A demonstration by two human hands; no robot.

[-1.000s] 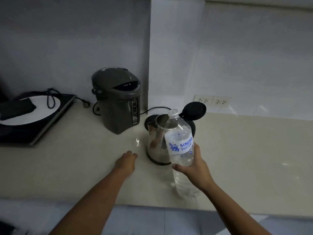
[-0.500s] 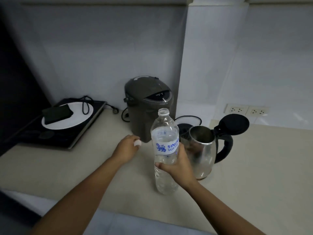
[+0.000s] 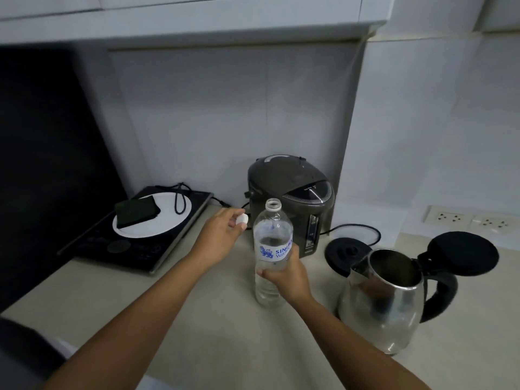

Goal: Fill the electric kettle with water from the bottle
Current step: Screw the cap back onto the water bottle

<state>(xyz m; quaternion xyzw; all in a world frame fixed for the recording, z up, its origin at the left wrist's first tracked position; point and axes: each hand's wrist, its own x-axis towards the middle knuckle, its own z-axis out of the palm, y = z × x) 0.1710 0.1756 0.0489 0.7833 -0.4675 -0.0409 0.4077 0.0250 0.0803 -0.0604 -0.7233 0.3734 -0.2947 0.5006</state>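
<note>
A clear plastic water bottle (image 3: 271, 235) with a blue-and-white label stands upright on the counter, uncapped and roughly half full. My right hand (image 3: 287, 274) grips it around the middle. My left hand (image 3: 221, 237) is raised just left of the bottle's neck and pinches the small white cap (image 3: 242, 219) in its fingertips. The steel electric kettle (image 3: 385, 302) stands to the right of the bottle with its black lid (image 3: 461, 253) flipped open. It is off its round black base (image 3: 346, 253), which lies behind it.
A dark grey hot-water dispenser (image 3: 292, 204) stands against the wall behind the bottle. At the left lies a black induction hob (image 3: 135, 243) bearing a white plate (image 3: 157, 223), a dark object and a cable. Wall sockets (image 3: 467, 219) sit at the right. The counter's front edge (image 3: 56, 342) is near.
The view has swung left and closer. My left hand has risen from the counter with the white cap toward the bottle's neck. The bottle stays upright in my right hand.
</note>
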